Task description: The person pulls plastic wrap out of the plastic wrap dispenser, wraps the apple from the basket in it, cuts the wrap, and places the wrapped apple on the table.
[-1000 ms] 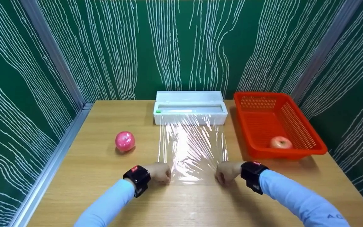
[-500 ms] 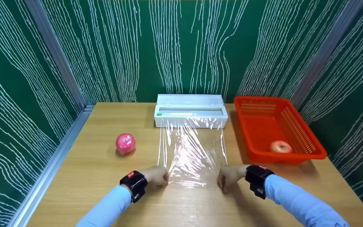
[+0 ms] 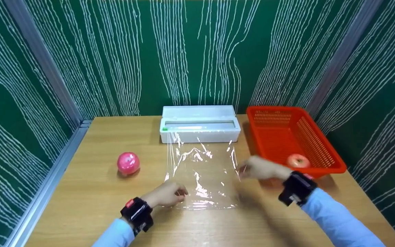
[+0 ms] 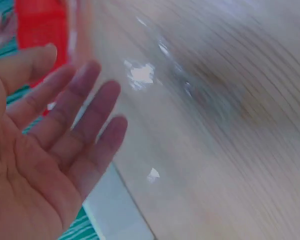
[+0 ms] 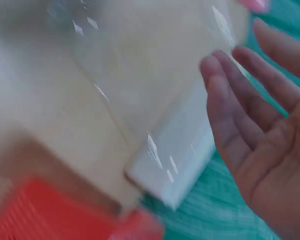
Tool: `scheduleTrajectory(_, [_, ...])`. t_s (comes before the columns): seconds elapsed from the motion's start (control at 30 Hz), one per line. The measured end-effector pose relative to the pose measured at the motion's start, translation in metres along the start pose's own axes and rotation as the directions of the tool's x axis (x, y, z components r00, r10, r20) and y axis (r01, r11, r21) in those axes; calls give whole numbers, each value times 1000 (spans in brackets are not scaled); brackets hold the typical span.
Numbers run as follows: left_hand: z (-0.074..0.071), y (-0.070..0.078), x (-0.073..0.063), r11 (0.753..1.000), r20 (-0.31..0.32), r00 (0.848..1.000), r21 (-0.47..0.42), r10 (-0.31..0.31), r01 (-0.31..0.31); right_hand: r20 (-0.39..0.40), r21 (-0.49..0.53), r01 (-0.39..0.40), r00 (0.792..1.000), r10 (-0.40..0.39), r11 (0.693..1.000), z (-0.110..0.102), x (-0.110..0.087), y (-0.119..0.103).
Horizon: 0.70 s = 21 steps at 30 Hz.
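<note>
A sheet of clear cling film (image 3: 201,178) lies over the wooden table, running toward me from a white cling film dispenser (image 3: 199,136) whose lid stands raised. My left hand (image 3: 167,194) is at the near left corner of the film, its fingers loosely bent; in the left wrist view the fingers (image 4: 82,120) are spread and hold nothing. Beside the film's right edge, my right hand (image 3: 261,167) hovers between the sheet and the basket. Its fingers (image 5: 245,100) are relaxed, with nothing between them in the right wrist view.
To the left sits a shiny pink apple-like fruit (image 3: 128,163), apparently film-wrapped. An orange-red plastic basket (image 3: 334,168) stands at the right with a pale red apple (image 3: 298,160) inside. Green walls with white streaks enclose the table's back and sides.
Both hands have let go of the film's near corners. The right hand has moved up and away toward the basket; the left has shifted slightly left. The film now lies looser.
</note>
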<state>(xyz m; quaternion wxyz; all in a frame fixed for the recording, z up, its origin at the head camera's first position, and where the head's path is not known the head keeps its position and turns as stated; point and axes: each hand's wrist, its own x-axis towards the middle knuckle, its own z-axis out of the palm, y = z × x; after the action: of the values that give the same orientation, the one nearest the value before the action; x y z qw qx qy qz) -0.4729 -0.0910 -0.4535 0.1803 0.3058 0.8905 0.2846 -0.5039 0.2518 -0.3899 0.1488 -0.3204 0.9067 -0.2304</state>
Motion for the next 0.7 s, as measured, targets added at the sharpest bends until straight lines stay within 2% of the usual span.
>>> scheduleTrajectory(0.03, [1,1,0,1000,-14,1000,-17,7,-7,-67,12,-31,997,32,999,-10,-2,4])
scheduleTrajectory(0.1, [2,5,-2,999,-36,999,-41,9,-11,-195,49,-101,975,109,994,-31,-9,17])
scheduleTrajectory(0.17, [4,7,-3,999,-48,999,-51,16,-18,-300,76,-182,933,197,980,-48,-18,33])
scheduleTrajectory(0.23, [6,8,-4,998,-47,999,-57,18,-20,-347,92,-267,894,283,959,-60,-30,53])
scheduleTrajectory(0.3, [7,9,-5,997,-38,999,-72,18,-20,-340,61,-340,877,340,938,-66,-43,74])
scheduleTrajectory(0.33, [8,9,-6,997,-30,999,-76,16,-18,-311,59,-381,871,380,923,-68,-49,84])
scheduleTrajectory(0.43, [12,8,-9,996,-8,1000,-87,16,-17,-164,102,-487,852,498,867,-64,-64,110])
scheduleTrajectory(0.53, [17,5,-12,997,-8,1000,-77,24,-25,-79,112,-558,820,567,822,-57,-74,131])
scheduleTrajectory(0.7, [21,2,-11,996,-18,999,-78,32,-34,-92,42,-584,806,585,811,-48,-80,149])
